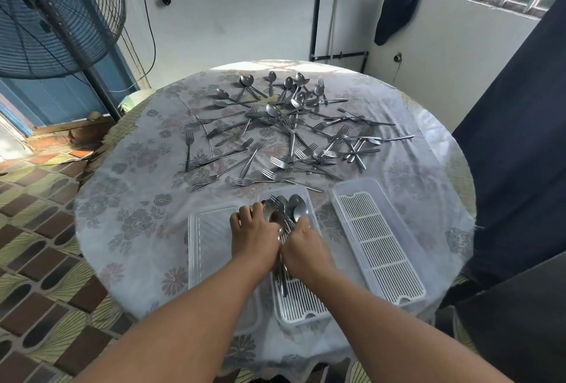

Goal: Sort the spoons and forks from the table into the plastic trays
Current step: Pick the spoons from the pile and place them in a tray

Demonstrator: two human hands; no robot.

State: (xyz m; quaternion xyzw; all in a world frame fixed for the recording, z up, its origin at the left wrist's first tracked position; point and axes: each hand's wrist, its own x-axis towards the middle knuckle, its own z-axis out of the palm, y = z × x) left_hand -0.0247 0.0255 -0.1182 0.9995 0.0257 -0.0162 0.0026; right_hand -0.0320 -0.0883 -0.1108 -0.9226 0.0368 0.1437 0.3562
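Several steel forks (275,165) and spoons (286,93) lie scattered over the far half of the round table. Three clear plastic trays stand at the near edge: a left tray (208,229), a middle tray (301,306) and a right tray (379,248) with a white slotted insert. Over the middle tray, my left hand (254,238) and my right hand (306,248) press together around a bundle of spoons (288,211), bowls pointing away, handles hanging below my palms. At least one fork shows in the bundle.
A floral tablecloth (128,217) covers the table. A large standing fan (52,15) is at the far left, dark cloth (520,137) hangs along the right, and a patterned tiled floor (36,244) lies to the left.
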